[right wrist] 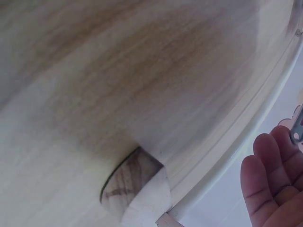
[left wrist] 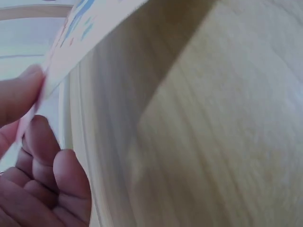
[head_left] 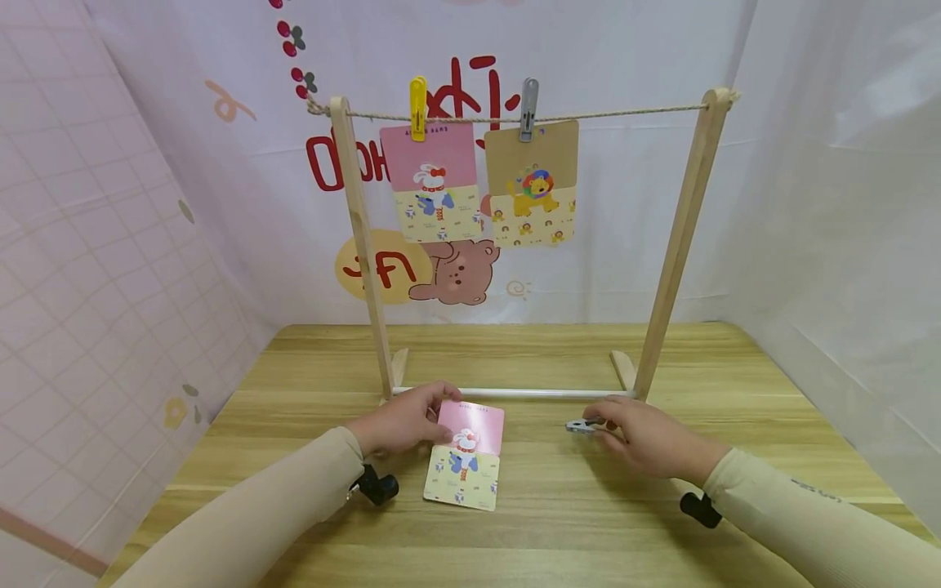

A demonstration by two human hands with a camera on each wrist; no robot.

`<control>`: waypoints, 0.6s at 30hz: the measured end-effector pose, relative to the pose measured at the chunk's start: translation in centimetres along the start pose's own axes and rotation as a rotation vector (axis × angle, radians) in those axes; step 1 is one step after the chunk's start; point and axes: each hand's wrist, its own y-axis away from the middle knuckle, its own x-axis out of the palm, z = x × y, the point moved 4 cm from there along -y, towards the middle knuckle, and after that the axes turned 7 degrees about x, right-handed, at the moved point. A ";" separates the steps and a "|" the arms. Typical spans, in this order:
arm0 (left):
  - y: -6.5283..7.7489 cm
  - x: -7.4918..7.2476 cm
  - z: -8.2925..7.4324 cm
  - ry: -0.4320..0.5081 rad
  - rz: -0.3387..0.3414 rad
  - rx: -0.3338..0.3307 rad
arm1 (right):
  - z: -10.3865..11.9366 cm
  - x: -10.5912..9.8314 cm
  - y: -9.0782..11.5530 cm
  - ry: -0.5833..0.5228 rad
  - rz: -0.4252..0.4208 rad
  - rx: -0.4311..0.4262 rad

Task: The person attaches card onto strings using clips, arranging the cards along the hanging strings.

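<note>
My left hand (head_left: pixel 403 418) pinches the upper left side of a pink and yellow card (head_left: pixel 465 483) with a white rabbit on it. In the left wrist view the thumb presses the card (left wrist: pixel 90 38) and its lower edge is lifted off the wood. To the right, my right hand (head_left: pixel 647 437) holds a grey clothespin (head_left: pixel 581 425) between thumb and fingers, just above the table. Only a bit of that clothespin (right wrist: pixel 297 130) shows in the right wrist view, at the edge.
A wooden frame (head_left: pixel 680 237) with a rope (head_left: pixel 625 110) stands behind the hands. On the rope a yellow clothespin (head_left: pixel 418 106) holds a rabbit card (head_left: pixel 430 155), and a grey clothespin (head_left: pixel 528 106) holds a lion card (head_left: pixel 507 163). A white rod (head_left: pixel 515 394) joins the posts low down.
</note>
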 end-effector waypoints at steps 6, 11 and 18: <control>-0.1 0.1 -0.6 0.056 -0.044 0.028 | -0.1 -0.1 -0.1 -0.001 -0.039 0.027; -0.2 0.1 -1.2 0.048 -0.075 0.056 | 0.0 -0.5 0.0 -0.029 -0.105 0.042; -0.3 0.2 -2.4 0.071 -0.131 0.099 | 0.4 -1.2 0.0 -0.149 -0.209 0.032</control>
